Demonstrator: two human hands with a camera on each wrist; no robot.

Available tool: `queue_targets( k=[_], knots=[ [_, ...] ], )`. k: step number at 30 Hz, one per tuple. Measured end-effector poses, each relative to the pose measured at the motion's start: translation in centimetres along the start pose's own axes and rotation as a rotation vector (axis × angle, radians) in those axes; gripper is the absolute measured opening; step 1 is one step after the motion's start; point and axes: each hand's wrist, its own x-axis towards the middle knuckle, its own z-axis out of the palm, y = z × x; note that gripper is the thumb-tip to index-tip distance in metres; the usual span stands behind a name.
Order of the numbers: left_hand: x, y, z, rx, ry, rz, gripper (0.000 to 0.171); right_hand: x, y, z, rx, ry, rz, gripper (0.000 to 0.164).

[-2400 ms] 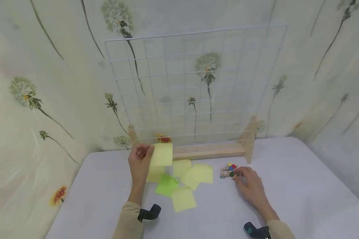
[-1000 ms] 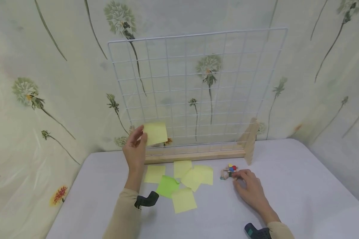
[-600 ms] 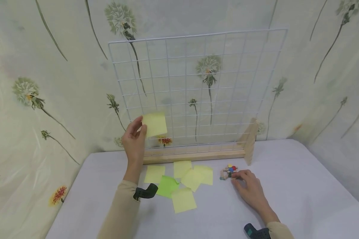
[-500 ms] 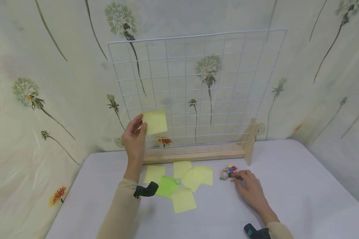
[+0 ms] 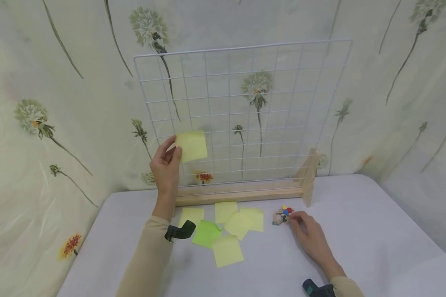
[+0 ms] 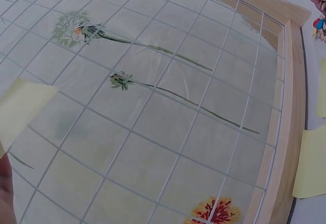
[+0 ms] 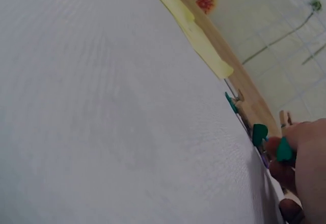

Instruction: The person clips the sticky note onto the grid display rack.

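Maybe could drop yellow note (image 5: pixel 192 146), eight o'clock on grid (image 5: pixel 229 95): pinching only edge with left hand (image 5: pixel 166 166); seemingly clip (image 7: pixel 285 151) with right hand (image 5: pixel 310 236), five o'clock.

Bare left hand (image 5: pixel 166 167) raised, between 8 and 9 o'clock in head view. Thumb and index finger slant up towards 1 o'clock, tips in a pinch; other fingers bent, partly hidden. Bare left wrist (image 5: pixel 164 206) roughly in line with forearm. Long beige cloth sleeve (image 5: pixel 145 260) enters from 7 o'clock.

Bare right hand (image 5: pixel 311 237) lower, between 4 and 5 o'clock. Index finger reaches towards 9, thumb bent in beneath it. Forearm points towards 11, mostly out of frame; beige cloth cuff (image 5: pixel 346 285) just showing. Right-wrist view: same hand at 4 o'clock, fingers curled, pinching, lower ones in shadow.
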Motion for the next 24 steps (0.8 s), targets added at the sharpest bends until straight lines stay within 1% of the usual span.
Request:
queue_targets(
  k=[3,6,9,10,13,17,20,24],
  knots=[
    [0.2,-0.1,0.1,-0.017,-0.004,0.0,0.033,0.1,-0.2,-0.2,0.073,-0.018,0.054,0.021],
    [0.7,-0.6,0.2,-0.03,-0.011,0.018,0.034,0.1,-0.4,-0.4,0.192,-0.032,0.096,0.023],
    [1.2,-1.1,0.4,-0.028,-0.015,0.042,0.034,0.1,-0.6,-0.4,0.299,-0.037,0.112,0.022],
    [1.4,-1.2,0.5,-0.028,-0.014,0.047,0.034,0.1,-0.6,-0.5,0.324,-0.035,0.118,0.022],
    [1.7,-1.0,0.6,-0.024,-0.009,0.055,0.034,0.0,-0.9,-0.5,0.363,-0.043,0.135,0.019],
    [1.9,0.1,0.6,-0.024,0.01,0.077,0.033,-0.3,-1.7,-0.5,0.405,-0.082,0.11,0.016],
    [2.0,1.0,0.6,-0.02,0.017,0.097,0.033,-0.3,-2.4,-0.4,0.451,-0.104,0.065,0.018],
    [2.2,1.8,0.8,-0.013,0.009,0.098,0.033,-0.2,-3.1,-0.3,0.493,-0.121,-0.003,0.022]
  ],
)
